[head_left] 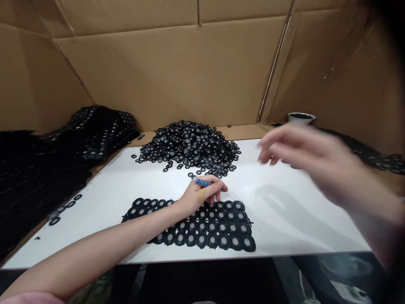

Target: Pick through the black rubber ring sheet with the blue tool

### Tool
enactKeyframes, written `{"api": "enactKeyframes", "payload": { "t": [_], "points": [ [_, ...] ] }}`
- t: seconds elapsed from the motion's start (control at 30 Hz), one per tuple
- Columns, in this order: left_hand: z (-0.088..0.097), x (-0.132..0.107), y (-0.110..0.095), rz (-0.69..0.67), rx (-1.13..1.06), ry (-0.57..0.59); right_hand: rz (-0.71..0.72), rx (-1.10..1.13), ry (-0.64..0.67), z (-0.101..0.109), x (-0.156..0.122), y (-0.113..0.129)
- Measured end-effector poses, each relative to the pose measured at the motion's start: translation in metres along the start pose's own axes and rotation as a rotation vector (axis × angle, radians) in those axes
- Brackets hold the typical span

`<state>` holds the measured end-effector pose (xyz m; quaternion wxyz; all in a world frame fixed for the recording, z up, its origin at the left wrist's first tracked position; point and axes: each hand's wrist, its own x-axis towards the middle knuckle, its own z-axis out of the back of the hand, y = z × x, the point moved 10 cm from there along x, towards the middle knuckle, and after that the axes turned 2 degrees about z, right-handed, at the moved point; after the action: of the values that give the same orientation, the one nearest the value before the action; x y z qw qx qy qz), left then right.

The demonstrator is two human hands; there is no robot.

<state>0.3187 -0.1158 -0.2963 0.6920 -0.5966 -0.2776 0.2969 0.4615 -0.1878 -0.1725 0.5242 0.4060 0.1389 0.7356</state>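
On the white board, you are gripping a blue pen in your closed left hand, just over a flat sheet of black rings. Your right hand is hanging open and blurred in the air, grasping nothing. Only this sheet is lying spread out, while a big loose pile of rings is waiting behind it, and dark sheets are heaping at left.

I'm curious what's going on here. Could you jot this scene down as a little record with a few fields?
left hand: holds a blue pen-shaped tool over packed black rings
right hand: raised and blurred, above the white board
behind: heap of loose black rings with pale centres
surroundings: cardboard walls, white cup at back right
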Motion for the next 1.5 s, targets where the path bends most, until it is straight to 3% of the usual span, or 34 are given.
{"api": "enactKeyframes", "payload": {
  "t": [0.13,0.27,0.77,1.03,1.27,1.5],
  "points": [
    [0.006,0.001,0.004,0.020,-0.053,-0.048,-0.163,-0.072,0.516,-0.081,-0.018,-0.049],
    [0.005,0.002,0.006,0.015,-0.059,-0.034,-0.205,-0.025,0.635,-0.115,-0.031,-0.070],
    [0.009,-0.005,-0.014,-0.082,-0.021,-0.034,-0.207,-0.077,0.618,-0.128,-0.023,-0.079],
    [0.009,-0.006,-0.020,-0.130,-0.013,-0.021,-0.228,0.054,0.499,-0.125,-0.013,-0.081],
    [0.003,0.006,-0.019,-0.118,-0.040,0.032,-0.151,0.154,0.554,-0.135,0.021,-0.080],
    [0.000,0.016,-0.006,-0.093,0.012,0.032,-0.118,0.319,0.577,-0.144,0.019,-0.096]
  ]
}}
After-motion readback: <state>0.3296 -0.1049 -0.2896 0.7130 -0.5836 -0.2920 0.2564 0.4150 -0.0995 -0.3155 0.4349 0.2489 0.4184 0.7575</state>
